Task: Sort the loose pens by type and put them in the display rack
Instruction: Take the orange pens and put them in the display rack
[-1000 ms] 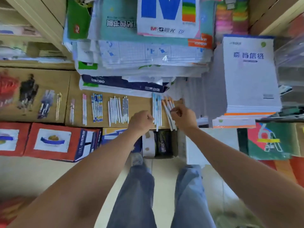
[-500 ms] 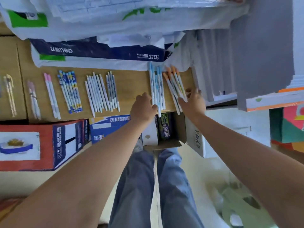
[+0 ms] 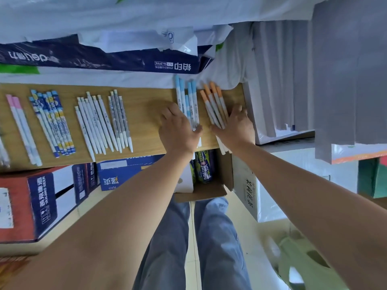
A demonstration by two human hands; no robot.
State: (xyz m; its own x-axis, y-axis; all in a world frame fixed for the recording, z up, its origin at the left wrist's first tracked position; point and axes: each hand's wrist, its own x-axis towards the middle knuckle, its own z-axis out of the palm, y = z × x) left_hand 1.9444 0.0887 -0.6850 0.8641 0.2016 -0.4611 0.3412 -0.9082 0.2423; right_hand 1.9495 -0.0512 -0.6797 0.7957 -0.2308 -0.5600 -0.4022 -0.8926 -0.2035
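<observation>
Wood-grain shelf board point(image 3: 142, 114) fills the middle of the head view, and the pens lie on it in separate bunches. From the left there are pink-capped pens point(image 3: 21, 124), blue cartoon-print pens point(image 3: 52, 120), plain white pens point(image 3: 96, 122) and grey patterned pens point(image 3: 120, 118). Well apart from these, near the right end, lie the blue-capped pens point(image 3: 189, 97) and, just beside them, the orange-capped pens point(image 3: 213, 99).

A second ago both hands were curled, the right one pinching at the orange bunch, which lay fanned out. Now both are flattened. The left hand point(image 3: 180, 130) rests palm-down on the board with relaxed fingers, its thumb side against the lower part of the blue-capped pens and grasping nothing. The right hand point(image 3: 237, 126) is spread over the lower ends of the orange-capped pens, pressing rather than gripping. Those four pens now lie nearly parallel, slightly tilted, with their tips poking past the board's front edge.

This looks like the squaring-up of the last two groups, so the sorting seems almost done. No display rack can be made out, so loading it is probably still to come.

Wrapped paper packs point(image 3: 104, 57) are stacked behind the board. An open carton point(image 3: 209, 191) sits on the floor below it.
</observation>
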